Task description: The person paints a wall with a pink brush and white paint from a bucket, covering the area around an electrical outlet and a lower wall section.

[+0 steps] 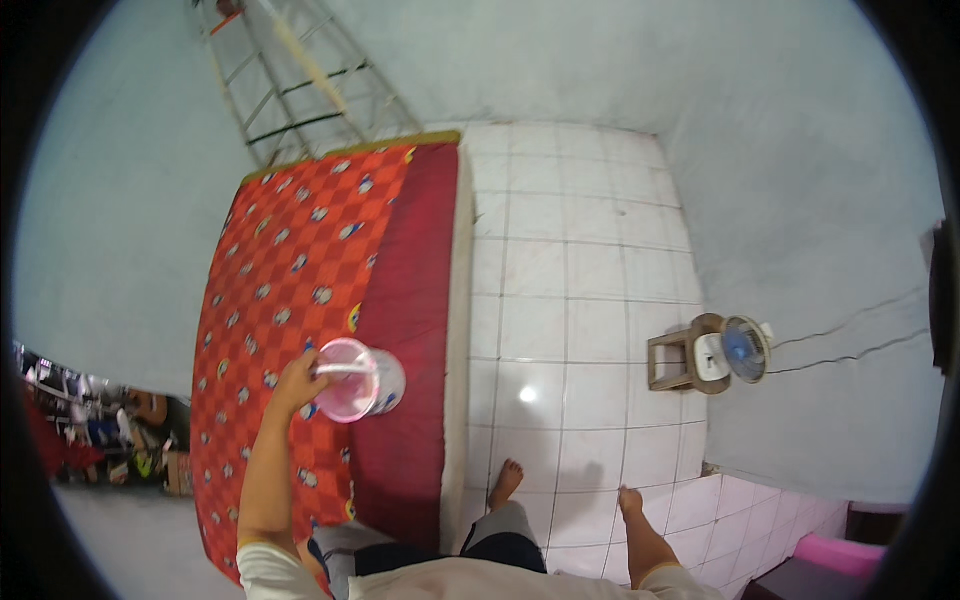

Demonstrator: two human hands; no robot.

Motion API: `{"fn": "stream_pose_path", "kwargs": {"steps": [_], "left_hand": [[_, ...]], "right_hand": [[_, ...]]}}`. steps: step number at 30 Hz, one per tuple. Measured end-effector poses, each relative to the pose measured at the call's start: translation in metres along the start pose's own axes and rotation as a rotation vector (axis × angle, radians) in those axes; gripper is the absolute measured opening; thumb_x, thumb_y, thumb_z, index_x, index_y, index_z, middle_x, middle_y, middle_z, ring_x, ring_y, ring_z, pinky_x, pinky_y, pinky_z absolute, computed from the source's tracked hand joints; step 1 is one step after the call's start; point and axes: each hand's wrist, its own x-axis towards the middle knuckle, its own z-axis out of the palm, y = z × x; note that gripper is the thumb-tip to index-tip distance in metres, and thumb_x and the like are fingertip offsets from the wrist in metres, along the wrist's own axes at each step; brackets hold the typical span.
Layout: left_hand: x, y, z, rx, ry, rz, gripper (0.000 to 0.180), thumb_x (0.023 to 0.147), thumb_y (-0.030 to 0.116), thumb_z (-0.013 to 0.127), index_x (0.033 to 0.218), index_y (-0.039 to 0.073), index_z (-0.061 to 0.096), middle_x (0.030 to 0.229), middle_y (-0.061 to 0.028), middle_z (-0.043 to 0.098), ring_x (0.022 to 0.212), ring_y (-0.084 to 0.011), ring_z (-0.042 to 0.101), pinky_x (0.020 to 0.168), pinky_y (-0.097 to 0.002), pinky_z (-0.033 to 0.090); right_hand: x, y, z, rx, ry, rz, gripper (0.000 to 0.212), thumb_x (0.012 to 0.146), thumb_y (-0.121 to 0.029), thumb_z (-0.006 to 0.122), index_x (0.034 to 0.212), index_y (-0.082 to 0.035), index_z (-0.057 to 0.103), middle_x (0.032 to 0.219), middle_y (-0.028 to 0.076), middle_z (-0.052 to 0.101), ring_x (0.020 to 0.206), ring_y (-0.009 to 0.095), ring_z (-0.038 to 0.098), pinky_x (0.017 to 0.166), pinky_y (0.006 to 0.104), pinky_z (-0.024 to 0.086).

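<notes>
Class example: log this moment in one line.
left hand: holding pink-and-white bucket | bucket: over bed, contact unclear | right hand: apart, finger pose unclear

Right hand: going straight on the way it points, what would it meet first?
Probably the white floor tiles beyond the right hand; how far off is unclear from this view.

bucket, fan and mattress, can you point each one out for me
Bucket (391, 382): head view, on its pale outer wall.
Fan (742, 350): head view, on its round front with the blue blades.
Mattress (285, 290): head view, on its red patterned top.
</notes>
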Motion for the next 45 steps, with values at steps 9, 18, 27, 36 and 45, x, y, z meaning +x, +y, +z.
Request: {"fn": "stream_pose_path", "kwargs": {"steps": [9,18,27,36,45], "left_hand": [[0.001,0.088,-0.02,-0.169,0.046,-0.016,0.055,0.076,0.002,0.063,0.127,0.002,0.043,0.083,-0.0073,0.057,0.075,-0.0148,0.057,0.066,-0.03,0.049],[0.015,0.21,-0.064,-0.418,0.258,0.12,0.046,0.094,0.019,0.063,0.129,-0.001,0.042,0.068,0.0025,0.043,0.061,-0.0054,0.04,0.054,-0.022,0.035],[0.047,0.379,0.017,-0.839,0.008,0.204,0.05,0.096,0.036,0.06,0.127,0.0,0.045,0.105,-0.0053,0.055,0.074,-0.0098,0.052,0.062,-0.0232,0.043],[0.089,0.496,0.129,-0.972,-0.602,0.2,0.05,0.098,0.031,0.057,0.132,0.001,0.037,0.081,-0.0097,0.062,0.063,-0.0156,0.059,0.054,-0.027,0.047],[0.092,0.594,0.167,-1.05,-0.906,0.297,0.051,0.098,0.029,0.056,0.134,0.0,0.035,0.085,-0.0095,0.062,0.067,-0.0153,0.06,0.064,-0.0284,0.049]], "right_hand": [[-0.075,0.003,-0.004,-0.014,-0.136,-0.149,0.045,0.087,-0.044,0.056,0.091,-0.001,0.067,0.068,0.011,0.062,0.062,0.021,0.061,0.057,0.0355,0.049],[-0.194,-0.007,-0.022,0.189,-0.322,-0.056,0.061,0.091,-0.05,0.048,0.117,0.003,0.063,0.119,0.027,0.062,0.116,0.039,0.057,0.1,0.0425,0.043],[-0.193,0.133,-0.036,0.654,0.194,0.368,0.049,0.087,-0.043,0.053,0.094,0.002,0.071,0.095,0.022,0.07,0.094,0.035,0.066,0.085,0.0403,0.05],[-0.27,0.054,-0.086,0.851,0.402,0.33,0.04,0.088,-0.035,0.058,0.098,0.003,0.067,0.089,0.015,0.069,0.076,0.023,0.068,0.073,0.035,0.053],[-0.195,-0.102,-0.269,0.741,0.525,0.084,0.051,0.093,-0.029,0.058,0.132,0.004,0.05,0.08,0.008,0.065,0.071,0.015,0.064,0.07,0.0311,0.053]]}}
